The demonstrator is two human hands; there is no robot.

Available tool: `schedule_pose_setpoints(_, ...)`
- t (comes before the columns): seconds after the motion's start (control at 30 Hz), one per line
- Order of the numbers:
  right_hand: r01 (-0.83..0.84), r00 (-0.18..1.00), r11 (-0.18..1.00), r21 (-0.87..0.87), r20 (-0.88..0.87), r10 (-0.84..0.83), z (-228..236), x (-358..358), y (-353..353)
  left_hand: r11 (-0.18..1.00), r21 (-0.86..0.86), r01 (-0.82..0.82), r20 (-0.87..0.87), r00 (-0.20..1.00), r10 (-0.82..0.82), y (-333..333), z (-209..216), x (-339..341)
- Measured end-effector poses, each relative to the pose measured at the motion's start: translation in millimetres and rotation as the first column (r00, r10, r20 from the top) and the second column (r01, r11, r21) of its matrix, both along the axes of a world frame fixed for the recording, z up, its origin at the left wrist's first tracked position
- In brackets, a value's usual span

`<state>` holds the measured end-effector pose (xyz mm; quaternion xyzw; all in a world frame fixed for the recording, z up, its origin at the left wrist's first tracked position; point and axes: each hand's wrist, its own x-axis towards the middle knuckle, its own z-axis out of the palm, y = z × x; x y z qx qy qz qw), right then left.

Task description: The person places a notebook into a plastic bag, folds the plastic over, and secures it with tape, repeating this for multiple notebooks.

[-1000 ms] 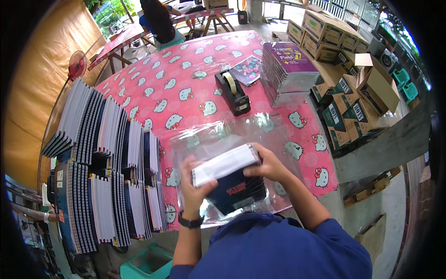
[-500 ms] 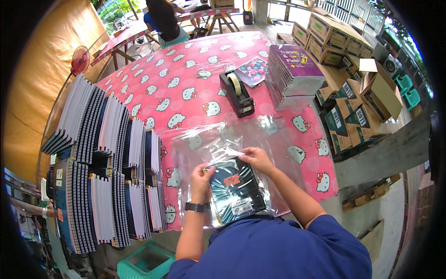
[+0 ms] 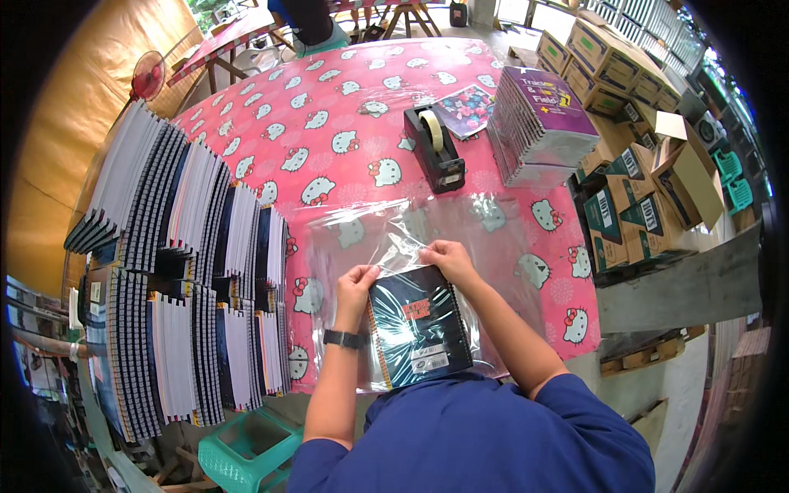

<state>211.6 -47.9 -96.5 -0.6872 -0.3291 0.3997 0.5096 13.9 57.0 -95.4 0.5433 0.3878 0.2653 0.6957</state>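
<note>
We have the dark notebook (image 3: 420, 329) at lower centre, its long axis near-vertical, just below our left hand (image 3: 355, 284) and right hand (image 3: 449, 261), both equally near, fingertips pinched on clear plastic (image 3: 401, 234).

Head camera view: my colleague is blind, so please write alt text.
Left hand and right hand hold clear plastic at the top of a dark spiral notebook on a pink table. Book stacks stand left; a tape dispenser sits beyond.

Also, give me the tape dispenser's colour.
The tape dispenser is black, seen best in the head view.
</note>
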Motion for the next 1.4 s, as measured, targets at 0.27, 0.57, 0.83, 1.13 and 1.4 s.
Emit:
schedule_pose_setpoints(0.27,-0.155,0.981,0.985,0.081,-0.103,0.163,-3,6,-18,0.985,-0.14,0.103,0.023,0.995,-0.101,-7,12,-13)
schedule_pose_setpoints(0.57,-0.452,0.892,0.833,-0.32,-0.149,0.427,7,42,16,0.898,-0.248,0.365,-0.332,0.839,-0.432,34,15,18)
schedule_pose_setpoints(0.83,-0.317,0.512,0.925,0.208,0.859,-0.018,22,0,28,0.729,0.359,0.583,-0.615,0.735,-0.286,58,-14,27)
schedule_pose_setpoints(1.13,-0.445,0.474,0.891,-0.091,0.82,0.321,18,-33,2,0.797,0.446,0.408,-0.45,0.871,-0.195,28,24,20)
schedule_pose_setpoints(1.4,-0.126,0.655,0.99,0.063,0.755,0.035,-11,-5,53,0.8,0.275,0.533,-0.363,0.828,-0.427,9,17,1)
